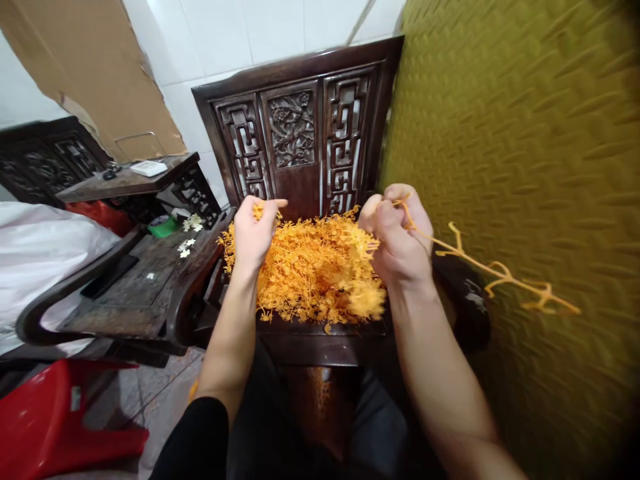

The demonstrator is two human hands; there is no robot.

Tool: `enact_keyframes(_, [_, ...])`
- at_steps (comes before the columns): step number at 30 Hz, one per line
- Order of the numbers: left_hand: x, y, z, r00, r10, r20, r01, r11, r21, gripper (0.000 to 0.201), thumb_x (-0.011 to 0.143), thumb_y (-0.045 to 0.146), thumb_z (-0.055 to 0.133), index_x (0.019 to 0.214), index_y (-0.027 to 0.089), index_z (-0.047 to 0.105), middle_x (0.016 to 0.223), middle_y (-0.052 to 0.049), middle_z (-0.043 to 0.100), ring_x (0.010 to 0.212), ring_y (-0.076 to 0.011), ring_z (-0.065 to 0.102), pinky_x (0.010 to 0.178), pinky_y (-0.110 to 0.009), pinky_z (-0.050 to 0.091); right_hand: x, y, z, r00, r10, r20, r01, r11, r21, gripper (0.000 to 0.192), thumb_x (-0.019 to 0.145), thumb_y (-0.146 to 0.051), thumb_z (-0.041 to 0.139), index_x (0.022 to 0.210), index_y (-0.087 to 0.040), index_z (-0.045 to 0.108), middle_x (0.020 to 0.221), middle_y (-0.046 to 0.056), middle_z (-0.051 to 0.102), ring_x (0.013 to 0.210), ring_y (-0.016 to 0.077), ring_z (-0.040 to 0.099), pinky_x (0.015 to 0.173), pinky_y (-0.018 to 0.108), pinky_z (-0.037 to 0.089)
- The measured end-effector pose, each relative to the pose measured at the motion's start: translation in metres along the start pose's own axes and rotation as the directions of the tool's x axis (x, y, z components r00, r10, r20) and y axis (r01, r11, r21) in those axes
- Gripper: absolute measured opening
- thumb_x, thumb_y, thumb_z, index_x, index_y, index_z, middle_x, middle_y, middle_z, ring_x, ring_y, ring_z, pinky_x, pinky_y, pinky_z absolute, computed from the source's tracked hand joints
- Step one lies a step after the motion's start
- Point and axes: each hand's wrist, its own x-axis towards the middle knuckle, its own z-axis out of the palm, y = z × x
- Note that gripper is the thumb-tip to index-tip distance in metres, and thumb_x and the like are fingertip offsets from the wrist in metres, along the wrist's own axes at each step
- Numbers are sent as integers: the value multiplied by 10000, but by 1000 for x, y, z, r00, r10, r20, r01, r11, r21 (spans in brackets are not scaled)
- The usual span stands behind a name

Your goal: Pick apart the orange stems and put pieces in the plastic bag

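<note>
A heap of orange, plastic-looking flower sprigs [310,260] covers the seat of a dark carved wooden chair [296,190]. At the heap's left side my left hand [255,230] is closed, its index finger stretched to the right, with small orange sprig pieces showing between the fingers. My right hand [400,233] is closed on a thin orange branched stem [493,270], which sticks out to the right, largely bare. A blurred bunch of orange sprigs [367,293] hangs just left of that hand; whether the hand holds it too, I cannot tell.
Close on the right stands a yellow-olive textured panel [510,133]. To the left, another wooden chair [135,293] bears green tape [164,227] and pale flower pieces [187,248]. A white sack [50,247] and a red plastic stool [50,420] are farther left.
</note>
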Motion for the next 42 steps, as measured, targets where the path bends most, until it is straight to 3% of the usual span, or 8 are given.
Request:
enact_keyframes(5, [-23,40,9,949,-127,288,184,966,-181,257,903,318,714,1077,249,539,801,18,702,459,-64,384,421,-229,266,-5,5,10,968,188,165,-196,980,32,433,852,-423,835,1045,-299,468,781,-57,549,575,92,473,426,222,337])
enact_keyframes(7, [-27,50,5,918,-101,384,143,986,-81,293,946,391,690,1191,245,622,807,4,695,518,-86,467,459,-240,340,-7,6,10,962,197,188,-203,979,14,424,865,-405,826,1055,-297,463,815,-49,573,620,98,524,447,218,382])
enact_keyframes(13, [-30,54,10,851,22,525,-89,991,102,253,940,452,729,958,199,735,955,-20,758,883,-147,675,852,-294,533,-12,5,9,953,168,253,-153,985,-76,339,931,-383,762,1099,-289,483,887,-27,625,613,97,525,504,246,424])
enact_keyframes(21, [-31,52,16,909,238,342,-310,935,174,203,975,378,707,900,201,640,862,9,704,773,-124,625,739,-259,489,-11,-9,9,908,336,249,-250,914,-320,300,879,-377,807,1089,-213,667,809,-14,598,641,105,514,559,274,397])
enact_keyframes(26, [-31,47,21,879,335,339,-414,889,195,185,1004,344,669,899,197,630,891,-6,708,815,-131,639,766,-266,494,-13,-12,8,952,216,216,-72,845,-530,200,915,-359,762,1026,-192,770,893,42,701,776,159,614,697,324,471])
enact_keyframes(29, [-30,46,22,893,324,313,-394,898,196,164,1004,322,669,905,200,620,889,-3,703,817,-129,643,767,-264,498,-13,-11,7,969,108,223,44,810,-584,142,906,-342,760,927,-202,770,962,63,720,890,201,662,777,355,501])
enact_keyframes(35, [-29,46,16,925,268,270,-329,920,212,183,976,361,708,903,209,638,875,11,707,801,-130,641,751,-267,487,-12,-8,11,961,242,135,-114,789,-604,172,893,-359,756,948,-196,765,816,30,729,710,167,626,654,326,474])
enact_keyframes(42, [-28,45,20,897,315,310,-368,921,129,177,971,358,718,911,202,659,929,-12,714,889,-144,661,826,-287,511,-13,-8,12,966,91,243,88,766,-637,188,942,-337,697,854,-182,754,808,40,712,741,161,620,704,327,466])
